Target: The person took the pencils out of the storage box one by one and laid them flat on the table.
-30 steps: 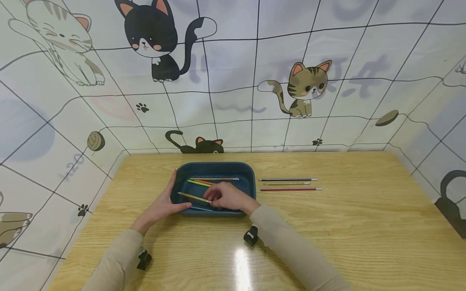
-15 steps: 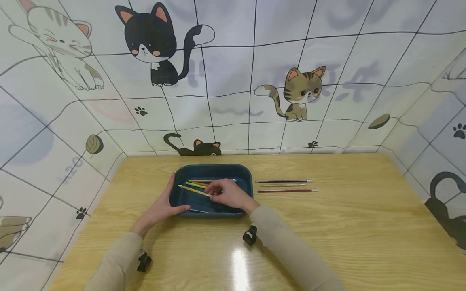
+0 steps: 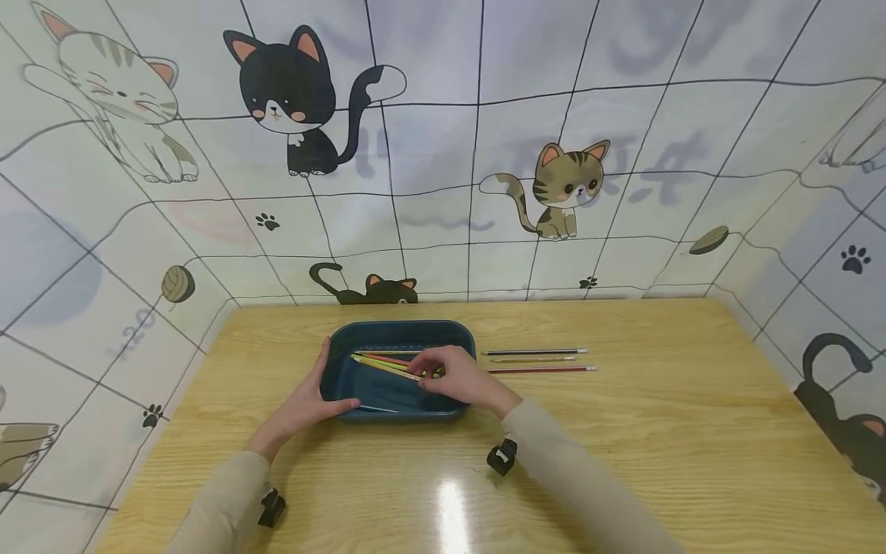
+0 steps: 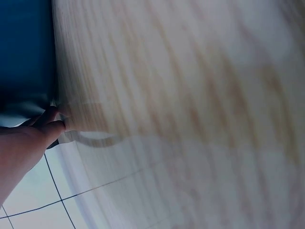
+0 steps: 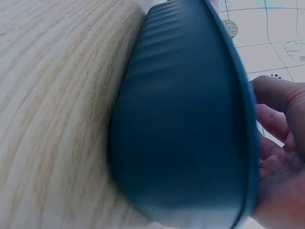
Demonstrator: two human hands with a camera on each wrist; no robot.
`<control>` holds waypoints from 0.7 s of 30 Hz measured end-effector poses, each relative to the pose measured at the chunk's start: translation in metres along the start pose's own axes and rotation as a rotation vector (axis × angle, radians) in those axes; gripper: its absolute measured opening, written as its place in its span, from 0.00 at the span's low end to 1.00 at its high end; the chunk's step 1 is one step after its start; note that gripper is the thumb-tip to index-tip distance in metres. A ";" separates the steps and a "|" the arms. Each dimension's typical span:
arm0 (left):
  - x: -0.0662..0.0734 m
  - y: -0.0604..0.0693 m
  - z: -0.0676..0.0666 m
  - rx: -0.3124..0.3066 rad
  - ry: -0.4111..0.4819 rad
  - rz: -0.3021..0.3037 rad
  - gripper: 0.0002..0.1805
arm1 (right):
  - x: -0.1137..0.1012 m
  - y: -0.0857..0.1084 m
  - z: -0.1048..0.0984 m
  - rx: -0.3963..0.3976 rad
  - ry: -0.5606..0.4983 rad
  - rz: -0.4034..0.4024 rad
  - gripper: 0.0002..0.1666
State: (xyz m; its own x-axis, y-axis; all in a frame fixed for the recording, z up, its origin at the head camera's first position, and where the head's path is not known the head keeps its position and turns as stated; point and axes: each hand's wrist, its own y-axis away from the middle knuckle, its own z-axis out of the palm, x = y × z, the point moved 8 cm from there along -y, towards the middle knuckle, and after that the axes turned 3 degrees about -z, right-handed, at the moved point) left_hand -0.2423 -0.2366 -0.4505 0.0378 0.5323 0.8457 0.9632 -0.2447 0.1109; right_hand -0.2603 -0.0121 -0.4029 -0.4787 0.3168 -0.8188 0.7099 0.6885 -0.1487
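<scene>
A dark blue rectangular tray (image 3: 401,416) stands on the table with several pencils inside. My left hand (image 3: 302,406) holds its left end, fingers along the outer wall and thumb over the near rim. Inside the tray, my right hand (image 3: 458,377) pinches the end of a yellow pencil (image 3: 379,365). Close beside that pencil are an orange-red pencil (image 3: 384,359) and a green one, partly covered by it and the hand. Another pencil lies along the far wall. The right wrist view has the tray's outer wall (image 5: 186,109) blocking the fingertips and pencils.
Right of the tray, a dark pencil (image 3: 533,352), a gold pencil (image 3: 536,360) and a dark red pencil (image 3: 547,370) lie in near-parallel rows on the wooden table (image 3: 623,431). A cat-patterned sheet (image 3: 443,192) rises behind the table.
My right hand has shifted right with the yellow pencil, whose tip now lies close to the green and orange-red pencils. The left hand keeps its place on the tray. The head view has shifted slightly.
</scene>
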 end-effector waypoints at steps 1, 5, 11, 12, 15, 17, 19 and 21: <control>0.000 0.000 0.000 0.001 0.000 -0.001 0.66 | -0.001 0.002 -0.002 -0.001 0.000 -0.004 0.13; 0.001 0.000 0.001 0.001 0.001 0.001 0.66 | -0.002 0.011 -0.013 -0.018 -0.015 0.010 0.13; 0.000 -0.001 0.001 0.007 -0.004 -0.002 0.65 | -0.001 0.027 -0.033 -0.051 -0.019 0.023 0.13; 0.001 -0.001 0.001 0.010 -0.006 -0.005 0.65 | -0.001 0.030 -0.036 -0.059 -0.006 0.018 0.12; 0.003 0.000 0.000 0.019 -0.008 -0.009 0.65 | -0.001 0.038 -0.046 -0.079 0.037 0.008 0.12; 0.004 0.002 -0.001 0.027 -0.011 -0.009 0.65 | -0.001 0.043 -0.052 -0.085 0.066 -0.003 0.11; 0.005 0.003 -0.002 0.039 -0.017 -0.006 0.65 | 0.000 0.048 -0.057 -0.090 0.082 -0.017 0.11; 0.005 0.004 -0.004 0.054 -0.029 -0.002 0.64 | 0.001 0.052 -0.060 -0.092 0.090 -0.027 0.11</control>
State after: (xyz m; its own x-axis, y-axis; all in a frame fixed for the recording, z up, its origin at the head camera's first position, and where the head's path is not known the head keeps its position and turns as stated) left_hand -0.2389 -0.2379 -0.4436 0.0423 0.5559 0.8302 0.9763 -0.1993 0.0837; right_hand -0.2548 0.0630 -0.3781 -0.5441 0.3517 -0.7617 0.6476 0.7533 -0.1148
